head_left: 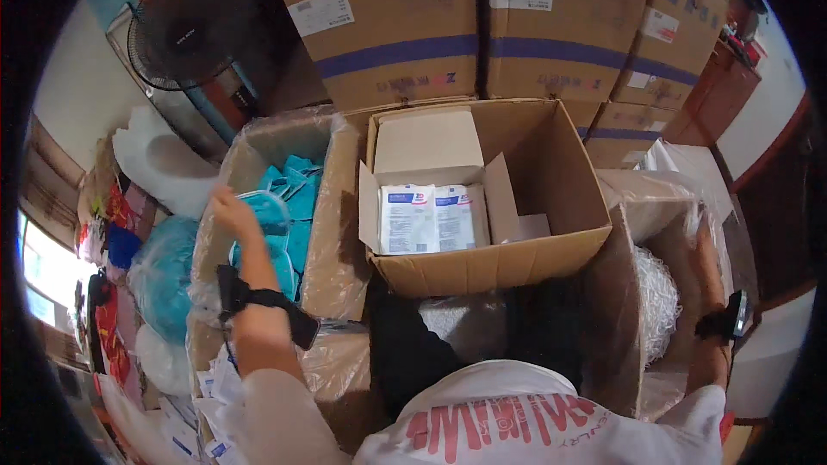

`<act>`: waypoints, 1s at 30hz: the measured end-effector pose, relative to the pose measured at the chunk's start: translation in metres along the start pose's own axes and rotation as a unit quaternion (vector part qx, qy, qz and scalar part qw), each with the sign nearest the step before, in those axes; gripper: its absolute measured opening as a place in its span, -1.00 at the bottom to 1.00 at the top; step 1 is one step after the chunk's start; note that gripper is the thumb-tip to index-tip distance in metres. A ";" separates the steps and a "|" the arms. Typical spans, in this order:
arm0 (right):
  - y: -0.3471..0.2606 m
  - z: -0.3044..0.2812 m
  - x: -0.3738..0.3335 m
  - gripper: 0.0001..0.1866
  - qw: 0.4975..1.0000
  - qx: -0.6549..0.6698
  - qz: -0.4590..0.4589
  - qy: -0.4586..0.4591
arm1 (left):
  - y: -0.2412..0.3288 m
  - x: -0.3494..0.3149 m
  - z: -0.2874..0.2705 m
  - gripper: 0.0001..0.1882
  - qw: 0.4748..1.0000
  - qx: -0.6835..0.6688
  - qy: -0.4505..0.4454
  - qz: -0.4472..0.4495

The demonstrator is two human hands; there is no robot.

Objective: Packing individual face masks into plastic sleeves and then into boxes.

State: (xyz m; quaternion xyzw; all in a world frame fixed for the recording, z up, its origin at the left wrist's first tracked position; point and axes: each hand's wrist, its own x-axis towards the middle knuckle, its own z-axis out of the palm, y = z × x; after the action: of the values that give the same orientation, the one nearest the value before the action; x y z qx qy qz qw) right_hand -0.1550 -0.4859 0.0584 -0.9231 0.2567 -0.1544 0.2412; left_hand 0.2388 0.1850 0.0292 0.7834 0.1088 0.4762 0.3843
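My left hand (pixel 233 213) is over the plastic-lined carton on the left, its fingers closed at the edge of a teal cup-shaped face mask (pixel 269 209). Below and behind it lie several more teal masks (pixel 299 245). My right hand (pixel 705 239) is at the far right, by the outer wall of the carton holding a white stringy bundle (pixel 657 306). Its fingers are too unclear to read. Between my hands a small white box (pixel 428 142) stands with raised flaps inside a larger brown carton (pixel 482 271). Two rows of white printed packets (pixel 409 220) fill it.
Tall brown cartons with blue bands (pixel 392 56) are stacked behind. A black fan (pixel 185 30) stands at the back left. Teal-filled plastic bags (pixel 161 271) crowd the left side, with loose white packets (pixel 226 383) below. A reddish cabinet (pixel 713 95) is at the back right.
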 end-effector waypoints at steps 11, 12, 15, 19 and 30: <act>-0.084 0.139 0.019 -0.75 0.968 0.223 -0.001 -0.118 | 0.011 -0.120 0.061 -0.77 0.941 -0.082 -0.235 0.230; -0.140 0.151 0.015 -0.76 0.949 0.278 0.043 -0.140 | 0.083 -0.147 0.043 -0.77 0.907 -0.070 -0.413 0.037; -0.218 0.237 0.037 -0.68 0.887 0.321 -0.071 -0.323 | 0.069 -0.206 0.042 -0.77 0.852 -0.038 -0.458 0.250; -0.237 0.385 0.052 -0.63 0.919 0.144 -0.122 -0.347 | 0.090 -0.239 0.011 -0.77 0.848 0.054 -0.471 0.235; -0.263 0.450 0.040 -0.68 0.951 0.246 0.033 -0.185 | 0.047 -0.245 -0.009 -0.69 0.900 -0.056 -0.431 0.029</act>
State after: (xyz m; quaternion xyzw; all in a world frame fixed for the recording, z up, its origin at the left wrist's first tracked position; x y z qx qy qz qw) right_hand 0.1672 -0.1455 -0.1736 -0.8385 0.1919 -0.0312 0.5090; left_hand 0.0935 0.0256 -0.0977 0.8921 -0.1170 0.1081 0.4229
